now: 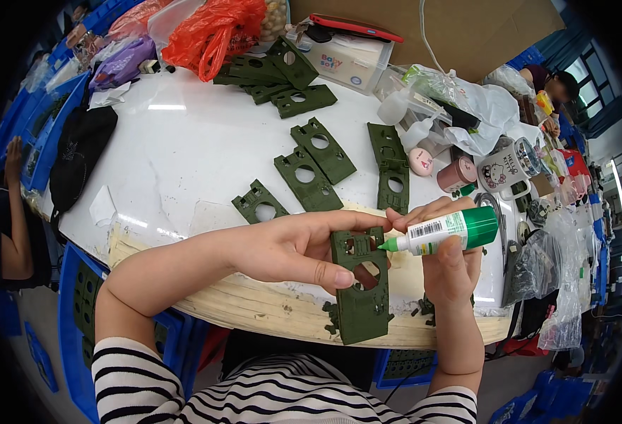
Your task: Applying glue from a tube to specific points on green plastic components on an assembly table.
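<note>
My left hand (293, 247) grips a dark green plastic model hull plate (362, 311), tilted upright over the table's front edge. The plate has a large round hole and smaller openings near its top. In my right hand (452, 268) is a green-and-white glue bottle (452, 232), lying sideways with its pointed green nozzle at the plate's upper right edge. Whether the tip touches the plate I cannot tell. Small dark green parts (330, 316) lie on the wooden edge beside the held plate, and more small parts (424, 308) sit under my right wrist.
Several similar green plates (307, 177) lie on the white table (162, 141), some stacked at the back. A red bag (212, 35), a clear box (342, 60), a white mug (501, 169) and a black cap (81, 159) surround them. Blue crates (70, 318) stand below the edge.
</note>
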Available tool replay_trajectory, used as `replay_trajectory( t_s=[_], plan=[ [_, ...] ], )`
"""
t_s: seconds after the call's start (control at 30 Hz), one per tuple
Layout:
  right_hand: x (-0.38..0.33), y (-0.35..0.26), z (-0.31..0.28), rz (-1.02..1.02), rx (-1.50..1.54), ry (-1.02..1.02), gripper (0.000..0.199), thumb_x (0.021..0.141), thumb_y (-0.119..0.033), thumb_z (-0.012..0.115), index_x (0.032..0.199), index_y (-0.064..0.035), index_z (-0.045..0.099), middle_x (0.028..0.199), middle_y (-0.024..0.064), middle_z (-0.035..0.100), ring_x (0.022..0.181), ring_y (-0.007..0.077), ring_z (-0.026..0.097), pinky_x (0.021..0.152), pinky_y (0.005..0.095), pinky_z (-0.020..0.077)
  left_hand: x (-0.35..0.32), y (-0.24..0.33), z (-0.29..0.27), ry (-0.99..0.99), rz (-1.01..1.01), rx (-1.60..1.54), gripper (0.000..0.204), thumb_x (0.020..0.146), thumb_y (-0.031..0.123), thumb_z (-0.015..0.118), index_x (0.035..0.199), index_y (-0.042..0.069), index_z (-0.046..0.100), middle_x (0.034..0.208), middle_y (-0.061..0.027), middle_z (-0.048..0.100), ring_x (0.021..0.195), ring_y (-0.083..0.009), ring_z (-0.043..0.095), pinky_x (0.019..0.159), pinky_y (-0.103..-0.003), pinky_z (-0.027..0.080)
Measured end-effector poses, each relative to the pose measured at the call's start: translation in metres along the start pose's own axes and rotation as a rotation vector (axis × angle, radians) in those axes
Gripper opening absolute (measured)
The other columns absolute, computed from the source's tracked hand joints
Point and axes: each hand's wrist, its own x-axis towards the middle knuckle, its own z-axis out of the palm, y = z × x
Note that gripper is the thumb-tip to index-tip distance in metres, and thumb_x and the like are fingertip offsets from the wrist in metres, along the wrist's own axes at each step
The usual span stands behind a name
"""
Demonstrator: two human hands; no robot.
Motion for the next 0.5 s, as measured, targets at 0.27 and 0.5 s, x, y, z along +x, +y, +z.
replay_trajectory(
  t_s=[0.27,0.5],
  plan=[
    [0.0,0.0,-0.002,0.007,0.062,0.013,0.038,0.091,-0.036,0.056,0.1,-0.0004,0.046,0.091,0.016,0.06,0.092,0.0265,0.063,0.093,0.0492,0.0461,0.001,0.005,0.003,0.009,-0.004,0.005,0.07,0.087,0.005,0.059,0.145,0.005,0.02,0.13,-0.0198,0.048,0.113,-0.0257,0.054,0.097,-0.038,0.041],
    [0.0,0.0,-0.005,0.076,0.235,0.12,0.038,0.094,-0.039,0.05,0.106,-0.0035,0.045,0.093,0.0103,0.056,0.092,0.0265,0.061,0.097,0.0538,0.0422,-0.01,0.037,-0.022,-0.035,0.052,0.126,0.084,0.069,0.003,0.078,0.137,-0.003,0.029,0.12,-0.0235,0.054,0.112,-0.0264,0.055,0.09,-0.038,0.05]
  ],
)
